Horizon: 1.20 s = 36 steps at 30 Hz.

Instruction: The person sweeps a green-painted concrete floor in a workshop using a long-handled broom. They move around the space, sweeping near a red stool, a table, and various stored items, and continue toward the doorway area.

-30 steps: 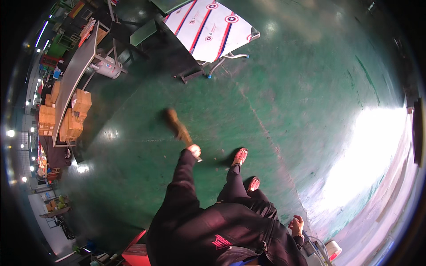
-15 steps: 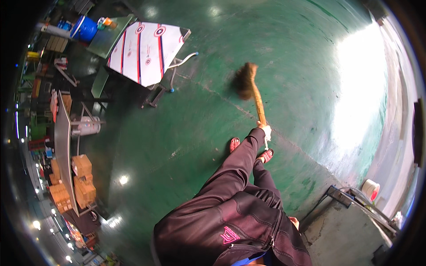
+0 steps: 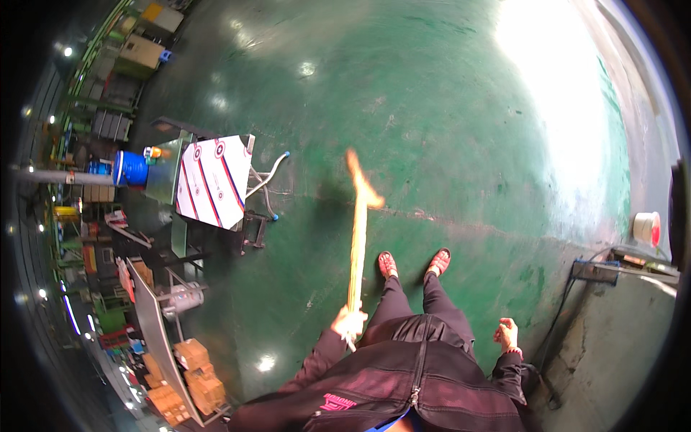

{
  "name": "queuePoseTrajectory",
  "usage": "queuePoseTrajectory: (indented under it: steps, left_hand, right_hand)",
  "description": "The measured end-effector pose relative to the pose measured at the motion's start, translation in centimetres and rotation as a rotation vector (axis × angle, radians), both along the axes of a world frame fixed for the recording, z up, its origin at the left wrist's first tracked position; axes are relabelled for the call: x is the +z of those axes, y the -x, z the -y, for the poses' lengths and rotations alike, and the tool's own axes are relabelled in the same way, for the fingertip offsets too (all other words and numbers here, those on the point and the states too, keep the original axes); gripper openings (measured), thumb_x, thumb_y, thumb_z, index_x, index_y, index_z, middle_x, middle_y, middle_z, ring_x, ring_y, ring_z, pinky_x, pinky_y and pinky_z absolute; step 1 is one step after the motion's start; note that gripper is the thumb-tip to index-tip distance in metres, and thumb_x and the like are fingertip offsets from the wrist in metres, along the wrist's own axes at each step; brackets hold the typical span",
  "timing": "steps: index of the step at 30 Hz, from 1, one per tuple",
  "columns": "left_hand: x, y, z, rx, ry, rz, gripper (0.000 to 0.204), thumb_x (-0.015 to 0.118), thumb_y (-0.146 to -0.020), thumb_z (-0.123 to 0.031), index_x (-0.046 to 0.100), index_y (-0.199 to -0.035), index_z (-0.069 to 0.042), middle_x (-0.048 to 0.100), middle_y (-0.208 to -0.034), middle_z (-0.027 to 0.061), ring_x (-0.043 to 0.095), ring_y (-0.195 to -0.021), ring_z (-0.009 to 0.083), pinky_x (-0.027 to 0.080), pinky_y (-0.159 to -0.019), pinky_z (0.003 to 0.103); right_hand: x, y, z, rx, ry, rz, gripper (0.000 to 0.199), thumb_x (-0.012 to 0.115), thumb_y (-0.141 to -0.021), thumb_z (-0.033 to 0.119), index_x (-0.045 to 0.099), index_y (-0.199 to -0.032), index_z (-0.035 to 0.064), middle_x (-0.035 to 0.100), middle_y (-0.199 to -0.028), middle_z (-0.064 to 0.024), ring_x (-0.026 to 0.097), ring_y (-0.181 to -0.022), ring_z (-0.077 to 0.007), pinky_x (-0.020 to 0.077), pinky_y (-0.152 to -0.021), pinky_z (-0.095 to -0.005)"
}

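Note:
My left hand (image 3: 349,322) is closed round the lower part of a yellowish handle, held out in front of my body. It looks like the handle of a short broom (image 3: 358,252), its far end forked and smeared by motion; a dark blur beside that end may be bristles or shadow. Below my grip dangles a white cord end (image 3: 350,344). At my right side hangs my right hand (image 3: 506,333), fingers curled in, nothing visible in them, with a red band at the wrist. My feet in red sandals (image 3: 388,265) stand on the green floor (image 3: 432,158).
At left stands a table with a white, striped sheet (image 3: 212,183), its bent metal legs (image 3: 268,183) sticking out. A blue bucket (image 3: 131,168) is behind it. Nearer are a tabletop on edge (image 3: 162,335) and cardboard boxes (image 3: 201,374). A concrete block (image 3: 612,338) and white tub (image 3: 646,228) lie right.
My left hand has swung the broom from ahead of my feet back and left, nearer my body. My right hand has come into fuller view, and the whole view has turned.

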<state>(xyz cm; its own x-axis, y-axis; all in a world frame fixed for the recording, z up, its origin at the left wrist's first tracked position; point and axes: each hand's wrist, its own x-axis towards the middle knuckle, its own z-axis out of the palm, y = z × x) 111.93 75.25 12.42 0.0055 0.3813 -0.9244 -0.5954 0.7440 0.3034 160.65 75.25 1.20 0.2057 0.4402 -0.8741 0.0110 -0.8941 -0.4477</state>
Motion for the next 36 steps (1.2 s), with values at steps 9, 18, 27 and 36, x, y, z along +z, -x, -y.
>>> queuePoseTrajectory:
  steps: [9,18,27,36]
  left_hand:
    - [-2.5,-2.3,-1.1,-0.401,-0.018,0.151,0.018,0.051,-0.073,-0.004,0.043,-0.085,0.006,0.041,-0.055,0.0017,0.041,-0.041,0.0088,0.034,-0.035,0.019]
    - [-14.1,-11.5,-24.2,-0.214,-0.347,0.594,0.013,0.048,-0.072,-0.007,0.042,-0.072,0.004,0.045,-0.057,0.0064,0.044,-0.042,0.0103,0.037,-0.035,0.018]
    - [-8.4,-11.8,-29.2,-0.711,-0.375,-0.018,0.008,0.051,-0.068,-0.005,0.047,-0.067,0.001,0.042,-0.044,0.0059,0.041,-0.031,0.0140,0.035,-0.028,0.025]
    - [-9.4,-10.0,-25.5,-1.222,0.416,0.680,0.026,0.057,-0.068,-0.002,0.038,-0.085,-0.007,0.035,-0.049,-0.0011,0.032,-0.034,0.0065,0.028,-0.028,0.021]
  right_hand:
    - [-1.2,-1.0,0.5,-0.043,0.035,-0.126,0.019,0.041,-0.074,0.003,0.046,-0.092,0.0044,0.044,-0.052,-0.0041,0.042,-0.039,-0.0111,0.0375,-0.035,-0.0235]
    - [-0.2,-0.5,6.2,-0.228,-0.007,-0.030,0.018,0.044,-0.075,0.005,0.047,-0.093,0.0075,0.048,-0.057,-0.0038,0.045,-0.040,-0.0098,0.0394,-0.035,-0.0218]
    - [0.3,-0.9,12.1,-0.493,0.172,0.034,0.019,0.043,-0.074,0.005,0.047,-0.093,0.0103,0.048,-0.058,-0.0050,0.048,-0.042,-0.0148,0.0423,-0.037,-0.0270]
    - [1.5,11.1,1.5,-0.434,0.070,-0.033,0.021,0.046,-0.074,0.007,0.047,-0.095,0.0087,0.048,-0.060,-0.0033,0.047,-0.044,-0.0107,0.0405,-0.038,-0.0224]
